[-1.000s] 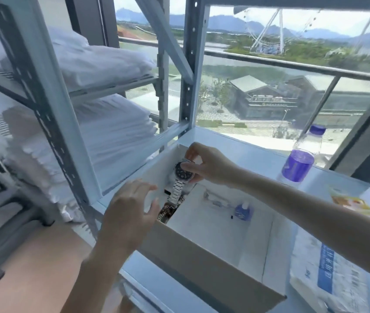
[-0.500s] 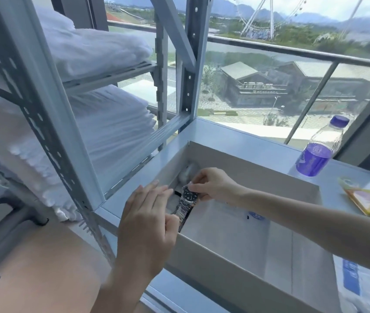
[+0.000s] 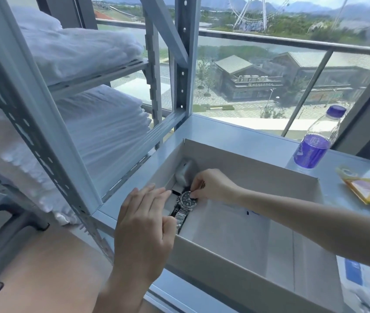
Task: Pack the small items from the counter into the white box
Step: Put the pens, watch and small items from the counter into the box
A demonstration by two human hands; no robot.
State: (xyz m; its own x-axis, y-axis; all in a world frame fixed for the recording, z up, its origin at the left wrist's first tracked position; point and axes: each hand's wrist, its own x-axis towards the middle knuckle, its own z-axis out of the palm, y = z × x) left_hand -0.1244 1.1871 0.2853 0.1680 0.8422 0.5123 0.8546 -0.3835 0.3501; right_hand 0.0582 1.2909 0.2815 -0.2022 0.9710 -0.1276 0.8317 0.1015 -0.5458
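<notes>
The white box (image 3: 236, 265) lies open on the grey counter. A steel wristwatch with a dark dial (image 3: 186, 203) lies in the box's left end, its band running toward me. My right hand (image 3: 211, 185) reaches in from the right and pinches the watch case at its upper edge. My left hand (image 3: 143, 227) hovers over the box's left wall with fingers loosely extended, hiding part of the band. A grey rounded item (image 3: 185, 171) sits in the far left corner of the box.
A bottle of purple liquid (image 3: 317, 143) stands at the back right by the window. A yellow packet (image 3: 369, 189) and a white-and-blue plastic pack (image 3: 364, 288) lie right of the box. A metal rack with folded white linen (image 3: 102, 136) stands to the left.
My right hand has lowered the watch from above the box down onto its floor. My left hand moved up beside the box's left wall. The view tilted closer.
</notes>
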